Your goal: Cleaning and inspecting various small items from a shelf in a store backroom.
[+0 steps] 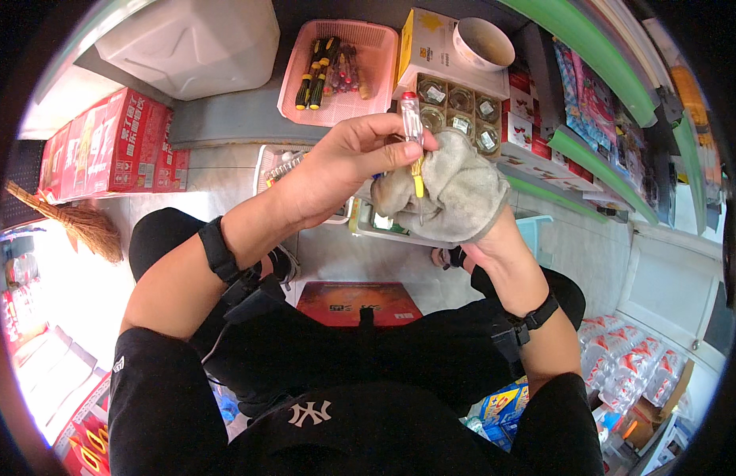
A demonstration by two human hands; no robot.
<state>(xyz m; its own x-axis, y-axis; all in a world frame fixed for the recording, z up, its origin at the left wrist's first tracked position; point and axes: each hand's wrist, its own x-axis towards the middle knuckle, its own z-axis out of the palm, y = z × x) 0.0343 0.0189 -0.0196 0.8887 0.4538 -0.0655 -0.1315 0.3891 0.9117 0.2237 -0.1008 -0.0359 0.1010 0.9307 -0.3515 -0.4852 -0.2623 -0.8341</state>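
Observation:
My left hand (338,166) grips a small screwdriver (411,116) with a clear handle, a red end cap and a yellow part lower down. Its shaft points down in front of a crumpled grey cloth (469,190). That cloth is draped over my right hand (490,253), hiding most of its fingers, and it appears to be held there. Beyond both hands, a pink plastic basket (384,71) contains black-and-yellow screwdrivers (311,83) and a bunch of smaller clear-handled screwdrivers (346,71).
Glass jars (460,98) in a divided carton and a bowl (484,44) on a box (433,50) stand beyond my right hand. A white plastic container (195,47), red cartons (130,143) and a straw broom (88,229) are leftward. Between my legs lies a red box (356,300).

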